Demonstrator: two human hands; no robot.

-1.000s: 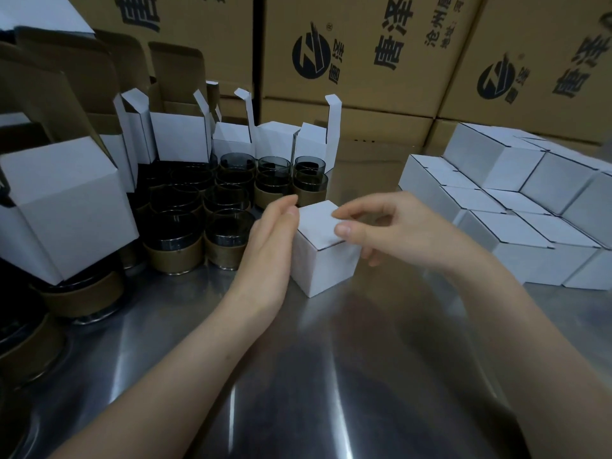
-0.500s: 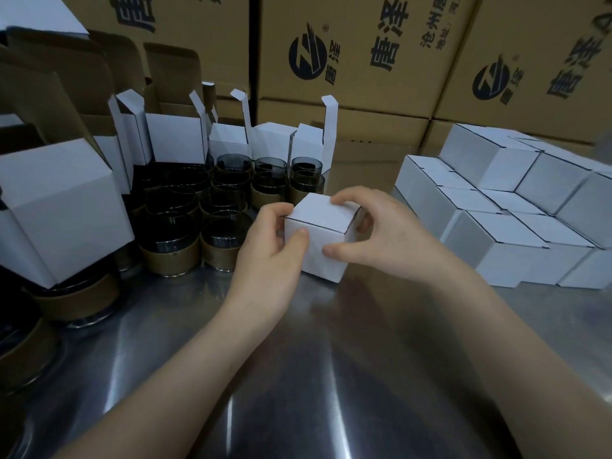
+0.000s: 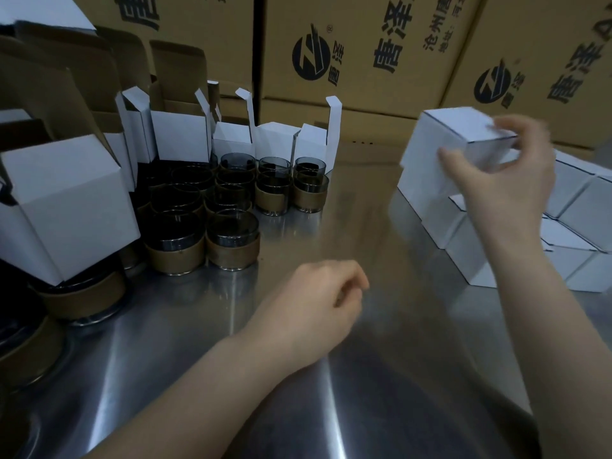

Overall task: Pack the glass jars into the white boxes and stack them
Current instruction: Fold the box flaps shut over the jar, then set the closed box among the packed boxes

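Observation:
My right hand [image 3: 496,180] grips a closed white box [image 3: 443,140] and holds it in the air above the left end of the stack of closed white boxes [image 3: 576,200] on the right. My left hand [image 3: 318,309] hovers low over the steel table [image 3: 331,392] with its fingers loosely curled and nothing in them. Several dark glass jars [image 3: 231,236] with brown paper bands stand grouped at the left. Behind them stand open white boxes [image 3: 180,137] with their flaps up.
Large brown cartons [image 3: 357,48] with black print wall off the back. A bigger open white box [image 3: 66,203] leans over jars at the near left, with more banded jars [image 3: 82,299] below it.
The box left the table's middle: both hands lifted it, then my right hand alone carried it up and to the right over the stack. My left hand let go and drew back toward me.

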